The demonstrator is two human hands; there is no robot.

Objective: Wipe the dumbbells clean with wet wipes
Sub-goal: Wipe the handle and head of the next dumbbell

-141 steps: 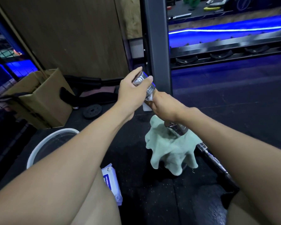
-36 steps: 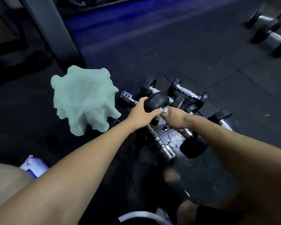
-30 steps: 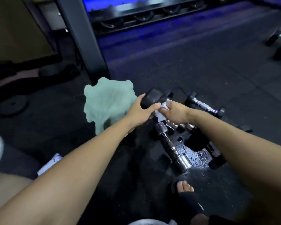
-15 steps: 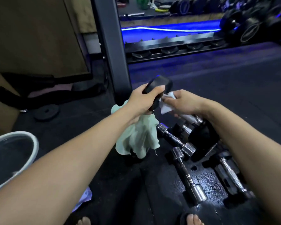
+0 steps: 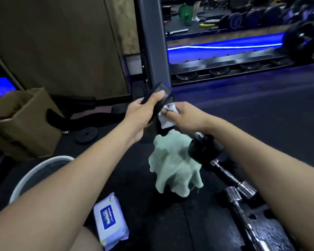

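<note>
Head view, left hand (image 5: 140,113) gripping black rubber dumbbell (image 5: 203,149), right hand (image 5: 186,117) pinching crumpled wipe (image 5: 166,122)

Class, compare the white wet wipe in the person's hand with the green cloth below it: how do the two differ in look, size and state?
The wet wipe is white; the green cloth is pale green. The wipe is far smaller than the cloth. The right hand grips the wipe round the dumbbell handle, while the left hand holds one dumbbell head; the cloth is in neither hand and hangs draped in folds over something hidden. Both are soft wiping materials.

Dumbbell (image 5: 203,149) handle hidden under right hand (image 5: 185,117) & wipe (image 5: 168,120); bucket (image 5: 34,171) cut by arm.
</note>
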